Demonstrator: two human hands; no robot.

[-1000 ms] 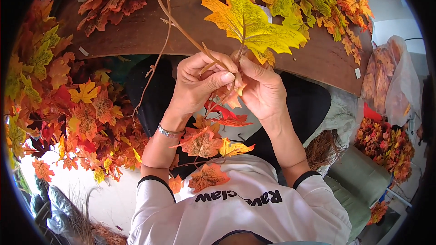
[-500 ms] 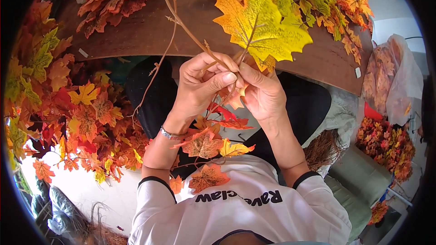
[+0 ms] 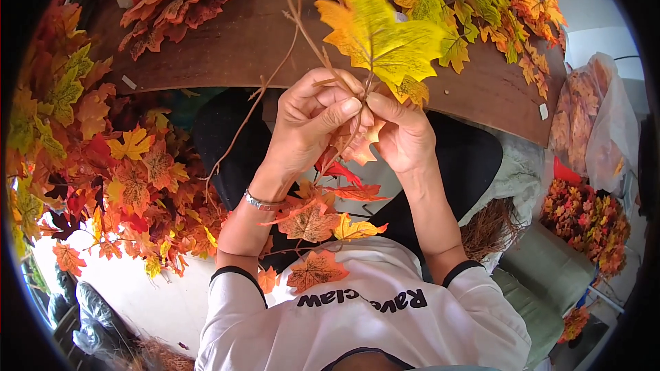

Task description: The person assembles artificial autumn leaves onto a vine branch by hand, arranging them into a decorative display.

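Note:
My left hand (image 3: 313,113) is closed with thumb and fingers pinched on a thin brown artificial vine stem (image 3: 313,41), whose looped end rises over the table edge. Close beside it, my right hand (image 3: 402,130) pinches the stem of a large yellow-orange artificial maple leaf (image 3: 385,41) where it meets the vine. A smaller yellow leaf (image 3: 411,91) shows behind the right fingers. Below the hands the vine hangs toward my lap, carrying red leaves (image 3: 354,189), an orange leaf (image 3: 309,222) and a yellow leaf (image 3: 357,227). The exact joint is partly hidden by my fingers.
A brown table (image 3: 199,55) curves ahead, with a stack of red-orange leaves (image 3: 179,0) at its left and yellow-green leaves (image 3: 447,7) at its right. Finished-looking leaf garlands (image 3: 130,178) heap at my left. A plastic bag of leaves (image 3: 591,120) stands at the right.
The big yellow leaf has swung left and turned slightly. The vine's looped end has shifted right. Both hands keep their pinch at nearly the same place.

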